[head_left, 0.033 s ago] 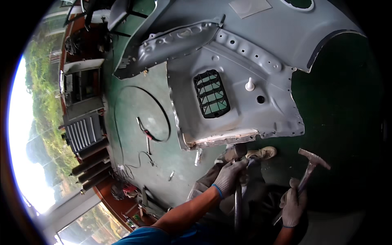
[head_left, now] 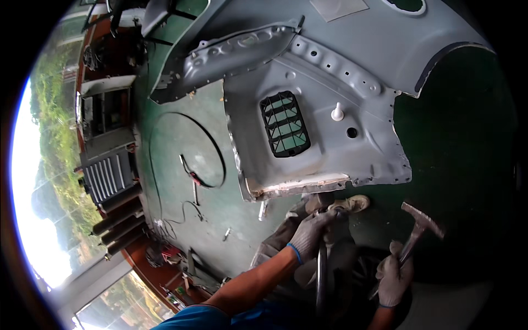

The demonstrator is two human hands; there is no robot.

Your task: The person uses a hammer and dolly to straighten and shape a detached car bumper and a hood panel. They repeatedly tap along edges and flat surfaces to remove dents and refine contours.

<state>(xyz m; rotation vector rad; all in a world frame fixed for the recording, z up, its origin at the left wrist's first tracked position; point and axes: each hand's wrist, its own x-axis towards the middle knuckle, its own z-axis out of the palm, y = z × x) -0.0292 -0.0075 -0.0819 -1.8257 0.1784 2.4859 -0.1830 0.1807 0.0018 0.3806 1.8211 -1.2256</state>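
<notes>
My left hand, in a pale work glove with a blue cuff, is closed round a metal bar. A dark blocky piece sits at the bar's upper end, close under the lower edge of a grey car body panel; whether they touch, I cannot tell. My right hand, gloved too, grips a hammer by its handle, head up and apart from the panel. A black slatted vent and a white plug are set in the panel. Its lower edge has a pale, bare strip.
On the green floor at left lie a looped black cable, a tool with a red part and a small metal piece. Dark gas cylinders and a vented grey cabinet stand along the left. My shoe is below the panel.
The view has shifted slightly, so the floor items at left appear a little further left. Both hands keep their grips, and the hammer stays raised in nearly the same place.
</notes>
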